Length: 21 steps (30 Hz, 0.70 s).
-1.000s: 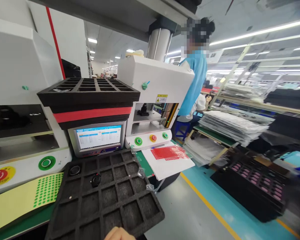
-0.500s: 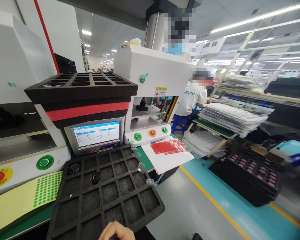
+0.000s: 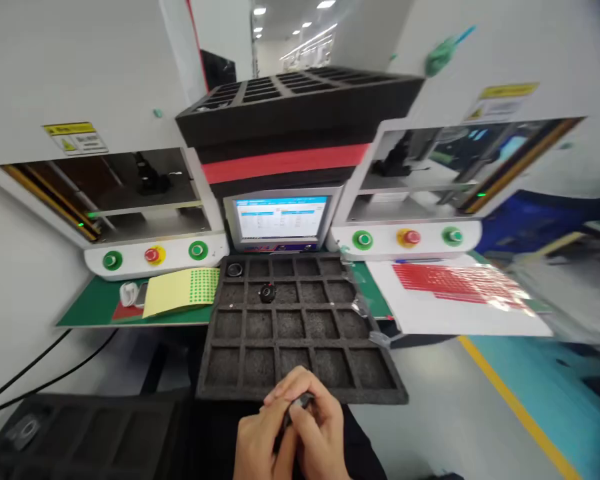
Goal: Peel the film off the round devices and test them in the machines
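1. Two hands, the left hand (image 3: 257, 437) and the right hand (image 3: 326, 433), now meet by the foam tray's near rim (image 3: 375, 397), where only one showed half a second ago; handling appears two-handed.
2. Fingers of both curl inward, grasping a small dark part (image 3: 304, 400) between them, mostly hidden.
3. Beyond the green bench's near edge (image 3: 93, 305), the tray juts out; clear plastic scraps (image 3: 380, 339) fringe its right side.
4. Open floor (image 3: 435, 400) lies right; a monitor (image 3: 280, 219) bounds the far side.
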Available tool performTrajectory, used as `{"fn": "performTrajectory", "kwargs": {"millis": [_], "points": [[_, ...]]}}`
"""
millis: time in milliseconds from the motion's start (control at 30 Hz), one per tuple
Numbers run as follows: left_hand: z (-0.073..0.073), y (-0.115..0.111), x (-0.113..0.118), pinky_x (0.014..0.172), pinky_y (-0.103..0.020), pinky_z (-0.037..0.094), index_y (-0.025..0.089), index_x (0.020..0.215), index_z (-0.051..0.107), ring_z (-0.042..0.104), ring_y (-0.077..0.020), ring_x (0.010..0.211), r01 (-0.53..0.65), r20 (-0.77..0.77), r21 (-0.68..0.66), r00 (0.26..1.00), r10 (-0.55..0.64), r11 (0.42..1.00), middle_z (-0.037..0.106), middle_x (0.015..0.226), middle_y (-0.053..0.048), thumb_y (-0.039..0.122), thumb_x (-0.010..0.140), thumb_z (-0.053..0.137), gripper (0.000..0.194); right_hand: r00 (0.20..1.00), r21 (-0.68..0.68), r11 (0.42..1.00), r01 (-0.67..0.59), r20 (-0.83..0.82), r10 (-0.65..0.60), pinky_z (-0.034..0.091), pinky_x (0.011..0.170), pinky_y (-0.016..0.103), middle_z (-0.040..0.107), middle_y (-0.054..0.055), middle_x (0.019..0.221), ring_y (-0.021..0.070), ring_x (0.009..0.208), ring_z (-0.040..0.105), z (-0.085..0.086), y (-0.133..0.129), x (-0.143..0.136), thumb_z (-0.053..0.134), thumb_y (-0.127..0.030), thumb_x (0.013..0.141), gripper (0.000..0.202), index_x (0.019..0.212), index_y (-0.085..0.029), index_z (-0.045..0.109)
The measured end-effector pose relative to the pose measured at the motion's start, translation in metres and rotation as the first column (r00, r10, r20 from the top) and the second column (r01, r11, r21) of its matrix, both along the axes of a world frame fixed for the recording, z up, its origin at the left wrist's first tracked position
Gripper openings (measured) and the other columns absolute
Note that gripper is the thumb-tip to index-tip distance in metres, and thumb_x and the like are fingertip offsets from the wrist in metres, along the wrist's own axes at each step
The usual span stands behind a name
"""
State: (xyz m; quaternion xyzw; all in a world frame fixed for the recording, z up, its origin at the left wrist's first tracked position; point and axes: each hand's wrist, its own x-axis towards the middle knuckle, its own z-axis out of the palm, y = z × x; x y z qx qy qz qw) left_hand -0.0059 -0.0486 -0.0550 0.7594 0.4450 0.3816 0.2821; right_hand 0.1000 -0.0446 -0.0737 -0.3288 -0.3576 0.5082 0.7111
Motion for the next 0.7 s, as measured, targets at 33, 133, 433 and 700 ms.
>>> {"fn": "performTrajectory", "kwargs": {"millis": [33, 133, 433, 700], "points": [[0.0, 0.001, 0.001, 0.064, -0.024, 0.059, 0.023, 0.111, 0.069, 0.075, -0.0183, 0.068, 0.029, -0.002, 0.043, 1.0, -0.029, 0.999, 0.079, 0.086, -0.005, 0.021, 0.097, 0.046, 0.027, 1.0, 0.009, 1.0, 0.023, 0.001, -0.023, 0.059, 0.069, 0.03, 0.068, 0.004, 0.081, 0.0189, 0.077, 0.072, 0.001, -0.001, -0.001, 0.061, -0.018, 0.086, 0.006, 0.082, -0.02, 0.066], [0.005, 0.004, 0.003, 0.063, -0.022, 0.059, 0.02, 0.108, 0.068, 0.075, -0.0176, 0.066, 0.071, -0.055, 0.118, 0.996, -0.065, 0.99, 0.079, 0.085, -0.006, 0.019, 0.097, 0.044, 0.026, 0.995, -0.015, 0.995, 0.1, -0.022, -0.1, 0.059, 0.064, 0.029, 0.068, 0.004, 0.074, 0.0178, 0.07, 0.07, 0.007, -0.002, -0.005, 0.059, -0.014, 0.08, 0.01, 0.076, -0.02, 0.065], [0.016, -0.001, 0.007, 0.059, -0.024, 0.058, 0.014, 0.105, 0.071, 0.074, -0.0184, 0.06, 0.027, -0.163, 0.057, 0.986, -0.017, 0.998, 0.078, 0.078, -0.009, 0.02, 0.098, 0.041, 0.032, 0.995, -0.137, 0.988, 0.077, -0.05, -0.084, 0.058, 0.062, 0.026, 0.067, 0.0, 0.07, 0.0159, 0.067, 0.07, 0.019, -0.003, -0.001, 0.055, -0.011, 0.07, 0.014, 0.069, -0.02, 0.065], [0.029, -0.002, 0.003, 0.079, -0.025, 0.061, 0.016, 0.119, 0.068, 0.078, -0.019, 0.085, 0.087, -0.002, -0.106, 0.996, -0.088, 0.991, 0.078, 0.11, -0.01, 0.016, 0.096, 0.048, 0.03, 0.985, -0.186, 0.971, -0.147, -0.114, 0.127, 0.059, 0.062, 0.03, 0.071, 0.003, 0.082, 0.02, 0.073, 0.072, 0.025, -0.009, 0.013, 0.07, -0.028, 0.079, 0.014, 0.093, -0.023, 0.067]]}}
